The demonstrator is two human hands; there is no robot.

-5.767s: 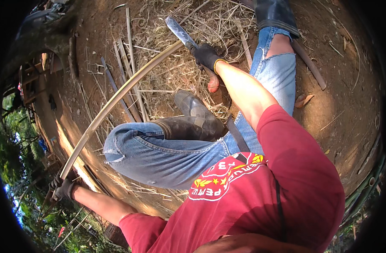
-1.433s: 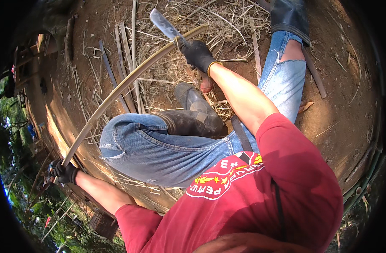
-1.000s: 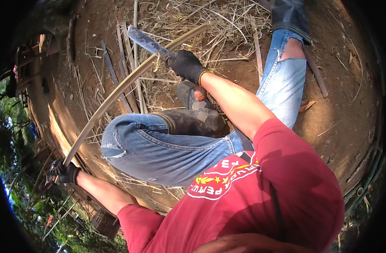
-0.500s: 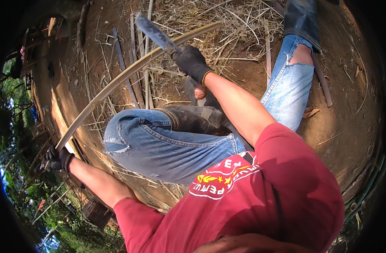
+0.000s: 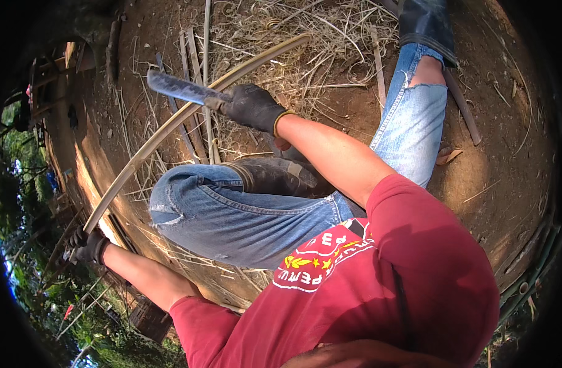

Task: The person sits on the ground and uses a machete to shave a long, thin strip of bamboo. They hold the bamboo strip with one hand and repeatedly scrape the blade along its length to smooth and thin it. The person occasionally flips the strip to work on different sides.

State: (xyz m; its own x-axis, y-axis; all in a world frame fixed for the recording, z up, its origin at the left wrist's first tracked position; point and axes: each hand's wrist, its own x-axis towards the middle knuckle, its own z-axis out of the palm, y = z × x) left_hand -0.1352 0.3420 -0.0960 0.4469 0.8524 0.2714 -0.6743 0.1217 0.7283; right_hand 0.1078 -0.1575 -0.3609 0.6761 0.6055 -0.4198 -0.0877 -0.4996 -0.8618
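Observation:
My right hand (image 5: 250,108), in a black glove, is closed round the handle of a machete (image 5: 178,87). Its broad dark blade points left and crosses over a long, bowed strip of split bamboo (image 5: 152,145); whether blade and strip touch, I cannot tell. At the far left my left hand (image 5: 89,246), also in a black glove, grips the lower end of the strip. From there the strip curves up and right, past my bent knee, and its other end (image 5: 302,39) lies over a heap of shavings (image 5: 336,46).
Several thin strips (image 5: 198,80) lie on the bare soil beyond my bent leg (image 5: 232,208). My other leg, in torn jeans (image 5: 410,132) and a dark boot (image 5: 425,27), stretches to the upper right. A flat strip (image 5: 462,107) lies beside it. Green plants (image 5: 23,294) border the left.
My right hand has moved left and slightly down, and the machete has swung from pointing up-left to nearly level. My left hand has shifted slightly down, still holding the strip.

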